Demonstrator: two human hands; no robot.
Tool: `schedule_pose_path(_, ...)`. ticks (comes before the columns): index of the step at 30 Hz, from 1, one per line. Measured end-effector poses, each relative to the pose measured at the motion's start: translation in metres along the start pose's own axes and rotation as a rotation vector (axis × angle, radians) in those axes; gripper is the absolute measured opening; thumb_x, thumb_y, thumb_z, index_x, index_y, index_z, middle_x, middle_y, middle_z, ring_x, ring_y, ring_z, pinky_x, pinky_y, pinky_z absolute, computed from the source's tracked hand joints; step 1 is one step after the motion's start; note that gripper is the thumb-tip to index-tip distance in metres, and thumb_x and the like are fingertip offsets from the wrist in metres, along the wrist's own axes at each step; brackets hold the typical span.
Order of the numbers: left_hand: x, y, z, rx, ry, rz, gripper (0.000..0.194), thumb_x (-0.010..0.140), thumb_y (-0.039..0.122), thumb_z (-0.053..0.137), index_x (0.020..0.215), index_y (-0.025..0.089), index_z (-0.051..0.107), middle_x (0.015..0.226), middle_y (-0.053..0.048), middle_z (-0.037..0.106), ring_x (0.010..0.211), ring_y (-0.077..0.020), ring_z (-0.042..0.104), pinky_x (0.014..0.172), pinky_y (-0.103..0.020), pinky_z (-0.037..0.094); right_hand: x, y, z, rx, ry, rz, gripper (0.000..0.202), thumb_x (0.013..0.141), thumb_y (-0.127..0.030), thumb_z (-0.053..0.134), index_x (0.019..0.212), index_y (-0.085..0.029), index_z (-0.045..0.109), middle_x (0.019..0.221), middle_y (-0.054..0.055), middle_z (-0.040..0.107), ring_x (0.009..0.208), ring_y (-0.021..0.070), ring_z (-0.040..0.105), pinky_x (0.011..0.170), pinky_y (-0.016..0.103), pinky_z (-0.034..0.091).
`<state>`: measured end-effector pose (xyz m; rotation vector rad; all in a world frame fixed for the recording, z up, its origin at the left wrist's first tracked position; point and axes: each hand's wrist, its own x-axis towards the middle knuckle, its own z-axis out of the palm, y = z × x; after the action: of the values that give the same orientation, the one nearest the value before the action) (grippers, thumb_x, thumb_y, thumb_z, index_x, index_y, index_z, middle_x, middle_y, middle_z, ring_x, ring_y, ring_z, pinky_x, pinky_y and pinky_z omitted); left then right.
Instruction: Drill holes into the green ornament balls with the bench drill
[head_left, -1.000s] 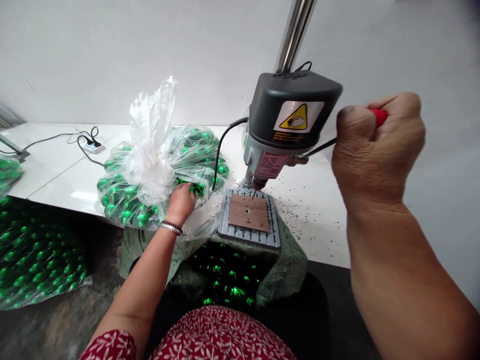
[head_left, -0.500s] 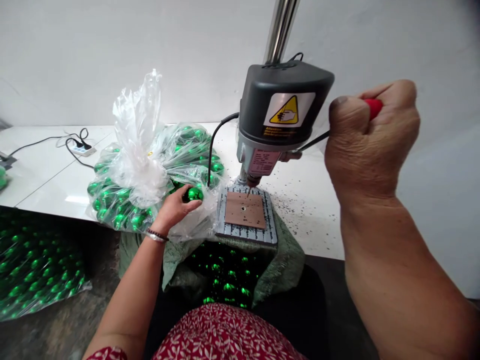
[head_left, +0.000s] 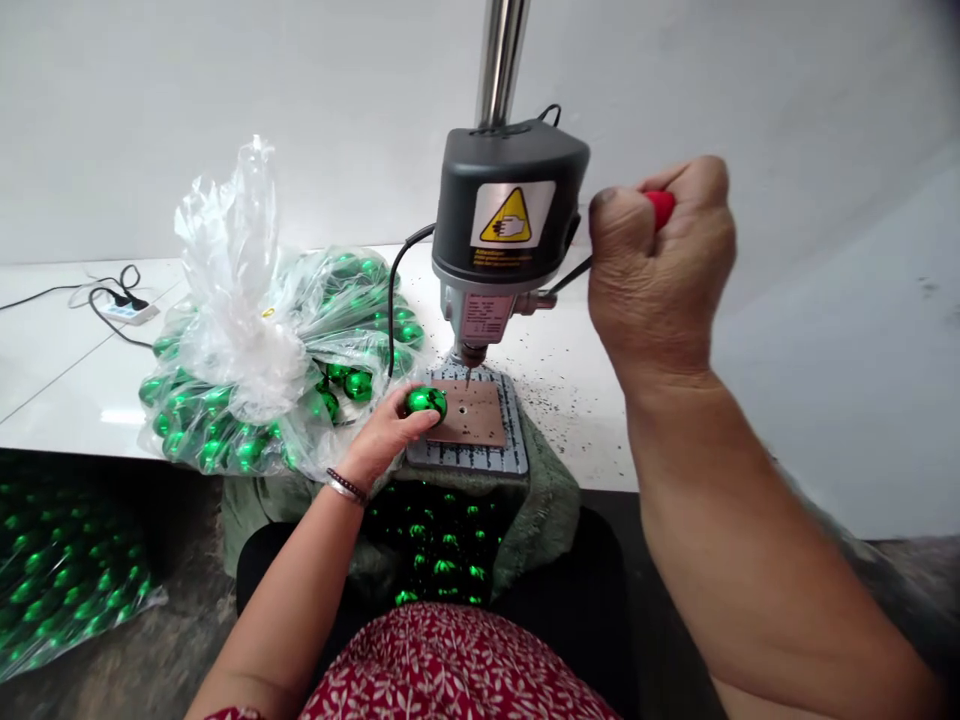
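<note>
Between the thumb and fingers of my left hand (head_left: 386,435) is a shiny green bauble (head_left: 426,402), held over the left edge of a brown board (head_left: 484,420). The board has a small hole and lies on the grooved metal base (head_left: 517,455) of a bench drill press (head_left: 510,160). Its drill bit (head_left: 469,378) points down, above the board and to the right of the bauble. My right hand (head_left: 660,270) is wrapped round the red grip (head_left: 660,208) of the press's lever.
An open clear plastic bag (head_left: 240,330) of green baubles sits left of the press. More baubles lie in a sack (head_left: 555,500) below the table edge and in a bag (head_left: 67,570) at lower left. A power strip (head_left: 135,312) and dark shavings (head_left: 559,415) are on the white table.
My left hand has brought the bauble out of the bag, rightward to the board. My right hand still grips the lever. The whole view has shifted, so the press appears further left.
</note>
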<state>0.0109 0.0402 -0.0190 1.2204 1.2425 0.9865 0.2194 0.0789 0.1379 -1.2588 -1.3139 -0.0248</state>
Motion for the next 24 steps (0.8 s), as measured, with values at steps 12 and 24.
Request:
schedule_pose_path(12,0.024,0.0,0.002,0.555,-0.066,0.165,0.048,0.074,0.034,0.065,0.118,0.018,0.054,0.111,-0.006,0.064,0.098,-0.0205,0.06,0.089,-0.034,0.045,0.004,-0.005,-0.001,-0.019,-0.043,0.038,0.02,0.088,-0.025,0.048,0.076,-0.018,0.033,0.068,-0.005,0.036,0.064,0.0042,0.031,0.067,0.021,0.029)
schedule_pose_path(24,0.033,0.001,0.01,0.549,-0.05,0.112,0.051,0.072,0.036,0.068,0.117,0.017,0.054,0.103,-0.007,0.068,0.09,-0.0199,0.063,0.08,-0.033,0.05,0.037,-0.004,0.009,-0.139,-0.165,0.094,0.021,0.09,-0.028,0.042,0.077,-0.018,0.031,0.068,-0.005,0.035,0.064,0.0052,0.027,0.07,0.023,0.026)
